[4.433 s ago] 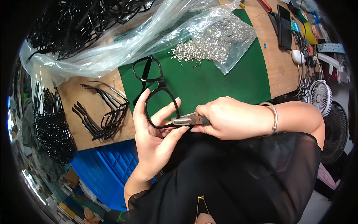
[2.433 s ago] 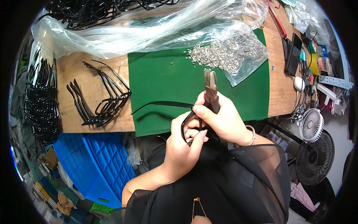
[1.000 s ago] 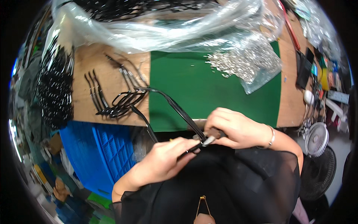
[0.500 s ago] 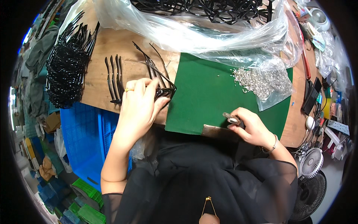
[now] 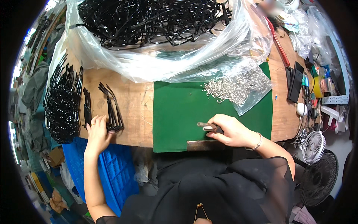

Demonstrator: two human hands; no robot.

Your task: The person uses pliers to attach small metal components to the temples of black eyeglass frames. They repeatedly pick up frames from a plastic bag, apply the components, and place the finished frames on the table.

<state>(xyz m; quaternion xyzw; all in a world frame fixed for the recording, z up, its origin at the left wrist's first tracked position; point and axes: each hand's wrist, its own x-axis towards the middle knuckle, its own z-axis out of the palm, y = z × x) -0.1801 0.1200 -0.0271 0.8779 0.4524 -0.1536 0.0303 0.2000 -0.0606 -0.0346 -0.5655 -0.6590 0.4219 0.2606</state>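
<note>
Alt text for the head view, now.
A person's left hand rests on black glasses frames on a wooden table; the right hand holds pliers over a green mat. Silvery pieces lie in and beside a clear bag, with more black frames heaped beyond.

The left hand (image 5: 97, 135) is laid against the near ends of a row of black frames (image 5: 110, 112) on the wooden table (image 5: 136, 112); whether they are gripped cannot be told. Pliers (image 5: 214, 128) are held in the right hand (image 5: 232, 131) above the green mat (image 5: 173, 119), the jaws pointed leftward. Metal bits (image 5: 220, 89) are spilled on the mat from a clear bag (image 5: 244, 108). A stack (image 5: 62, 108) of frames is seen at far left, and a tangled heap (image 5: 149, 24) is partly enclosed by plastic sheeting (image 5: 138, 71). A blue crate (image 5: 117, 173) is placed below the table's near edge.
</note>
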